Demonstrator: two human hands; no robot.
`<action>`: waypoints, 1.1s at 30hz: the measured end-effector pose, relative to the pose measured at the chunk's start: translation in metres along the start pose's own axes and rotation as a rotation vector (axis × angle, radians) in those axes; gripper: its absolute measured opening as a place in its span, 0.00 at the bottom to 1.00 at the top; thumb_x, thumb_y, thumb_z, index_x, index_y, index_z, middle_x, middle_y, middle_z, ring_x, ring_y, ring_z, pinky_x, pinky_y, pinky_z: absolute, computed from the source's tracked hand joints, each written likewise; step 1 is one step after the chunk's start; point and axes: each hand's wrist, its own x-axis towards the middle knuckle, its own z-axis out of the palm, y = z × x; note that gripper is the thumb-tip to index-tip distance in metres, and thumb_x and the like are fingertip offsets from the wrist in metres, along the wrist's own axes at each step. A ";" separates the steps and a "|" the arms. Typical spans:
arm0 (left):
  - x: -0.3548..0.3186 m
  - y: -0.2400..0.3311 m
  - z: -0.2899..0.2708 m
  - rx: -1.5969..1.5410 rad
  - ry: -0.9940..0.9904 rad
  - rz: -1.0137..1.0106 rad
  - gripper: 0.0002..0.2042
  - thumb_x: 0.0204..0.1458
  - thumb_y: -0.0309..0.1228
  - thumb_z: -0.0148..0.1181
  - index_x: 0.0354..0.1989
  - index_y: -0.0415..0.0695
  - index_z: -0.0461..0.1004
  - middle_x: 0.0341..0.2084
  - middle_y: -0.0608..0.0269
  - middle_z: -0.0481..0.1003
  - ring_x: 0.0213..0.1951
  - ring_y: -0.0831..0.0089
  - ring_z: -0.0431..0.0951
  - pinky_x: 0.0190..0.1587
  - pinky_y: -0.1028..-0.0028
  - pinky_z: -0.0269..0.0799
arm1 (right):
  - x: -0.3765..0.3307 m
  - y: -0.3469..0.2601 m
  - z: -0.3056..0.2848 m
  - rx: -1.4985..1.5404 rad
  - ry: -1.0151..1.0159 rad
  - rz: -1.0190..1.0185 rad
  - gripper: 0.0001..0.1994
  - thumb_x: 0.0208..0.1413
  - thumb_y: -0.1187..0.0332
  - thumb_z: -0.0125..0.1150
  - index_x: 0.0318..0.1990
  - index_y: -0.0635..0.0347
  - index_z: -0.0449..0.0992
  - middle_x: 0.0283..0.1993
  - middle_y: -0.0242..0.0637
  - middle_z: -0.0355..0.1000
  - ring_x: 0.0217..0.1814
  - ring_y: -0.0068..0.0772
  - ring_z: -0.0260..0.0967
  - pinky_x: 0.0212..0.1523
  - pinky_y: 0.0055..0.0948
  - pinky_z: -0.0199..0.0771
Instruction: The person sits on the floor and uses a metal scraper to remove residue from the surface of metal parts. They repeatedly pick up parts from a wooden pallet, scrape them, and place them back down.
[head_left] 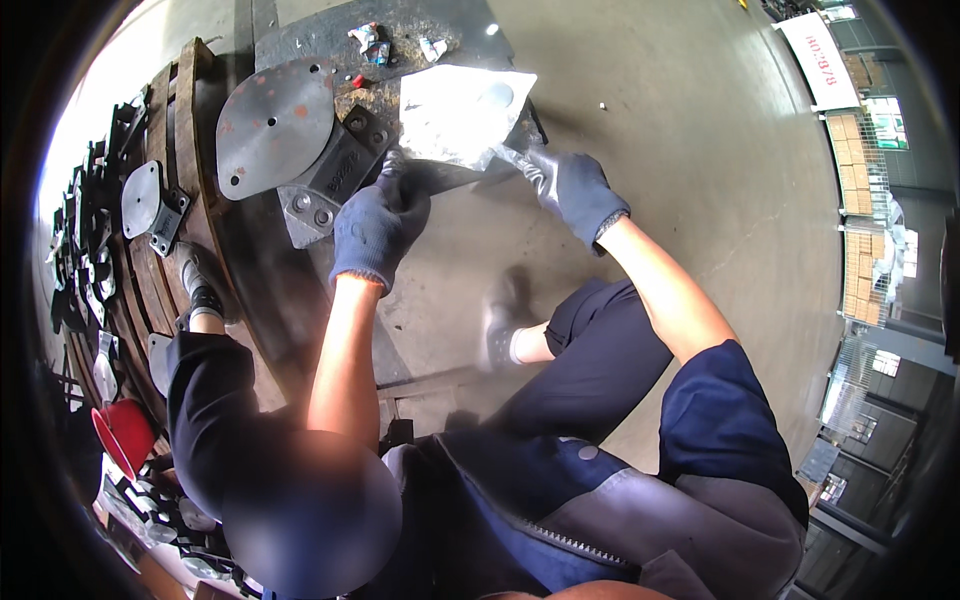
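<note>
Both my hands wear dark blue knit gloves. A bright white, angular flat piece (455,115) lies ahead of me, over the dark work surface; glare hides its material. The closed fingers of my left hand (382,225) meet its near left corner. My right hand (580,195) grips at its near right edge, with pale banding around the fingertips. Left of it lies a large grey rounded metal plate (275,125) with holes and reddish spots. A dark metal block (345,165) with raised marks and bolt holes sits against that plate, close to my left hand.
Crumpled wrappers (372,45) and a small red piece (359,81) lie on the dark work surface (300,45). To the left, a wooden pallet (185,120) carries many metal parts, with a red bucket (125,438) nearby. My leg (590,350) extends beneath my arms.
</note>
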 end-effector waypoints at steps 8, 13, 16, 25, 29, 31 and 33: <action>-0.002 0.002 -0.003 -0.009 0.008 -0.009 0.18 0.49 0.43 0.57 0.47 0.51 0.74 0.29 0.49 0.77 0.34 0.51 0.77 0.35 0.61 0.71 | -0.005 0.006 0.013 0.494 0.195 0.057 0.10 0.57 0.60 0.52 0.38 0.54 0.74 0.28 0.47 0.73 0.29 0.52 0.72 0.29 0.43 0.69; -0.001 -0.001 -0.001 -0.018 -0.025 -0.037 0.19 0.49 0.46 0.56 0.47 0.51 0.73 0.29 0.47 0.76 0.34 0.50 0.77 0.36 0.60 0.71 | 0.007 0.014 -0.006 0.203 0.162 0.173 0.09 0.59 0.62 0.50 0.38 0.55 0.73 0.29 0.50 0.71 0.30 0.58 0.69 0.29 0.47 0.67; -0.003 0.004 -0.002 0.001 -0.022 -0.030 0.17 0.49 0.38 0.58 0.48 0.50 0.74 0.29 0.50 0.77 0.30 0.58 0.79 0.33 0.66 0.72 | 0.002 0.002 -0.002 0.125 0.109 0.092 0.10 0.58 0.60 0.51 0.34 0.56 0.71 0.28 0.49 0.71 0.29 0.57 0.69 0.29 0.48 0.68; 0.000 -0.080 -0.077 -0.182 0.910 0.224 0.16 0.53 0.31 0.56 0.50 0.42 0.72 0.40 0.50 0.75 0.42 0.64 0.75 0.44 0.69 0.68 | -0.007 -0.016 0.009 0.855 -0.107 -0.157 0.07 0.61 0.69 0.49 0.35 0.60 0.72 0.21 0.40 0.66 0.23 0.28 0.67 0.26 0.30 0.68; 0.059 -0.121 -0.126 -0.638 0.426 -0.031 0.22 0.55 0.45 0.54 0.45 0.35 0.74 0.42 0.42 0.74 0.47 0.61 0.74 0.48 0.68 0.67 | -0.009 -0.046 -0.018 1.246 -0.245 0.082 0.09 0.64 0.67 0.47 0.37 0.60 0.72 0.21 0.27 0.67 0.23 0.17 0.63 0.24 0.19 0.65; 0.092 -0.164 -0.111 -0.643 0.368 -0.125 0.27 0.54 0.50 0.53 0.44 0.34 0.74 0.36 0.46 0.77 0.43 0.62 0.75 0.46 0.69 0.68 | 0.000 -0.060 -0.028 1.269 -0.245 0.097 0.08 0.63 0.67 0.48 0.40 0.60 0.72 0.22 0.28 0.67 0.22 0.17 0.63 0.22 0.19 0.64; 0.098 -0.161 -0.105 -0.742 0.307 -0.111 0.28 0.53 0.52 0.52 0.44 0.34 0.74 0.33 0.50 0.78 0.39 0.64 0.77 0.45 0.70 0.69 | 0.005 -0.066 -0.029 1.236 -0.185 0.061 0.08 0.63 0.67 0.49 0.41 0.59 0.73 0.22 0.27 0.67 0.21 0.16 0.62 0.21 0.17 0.62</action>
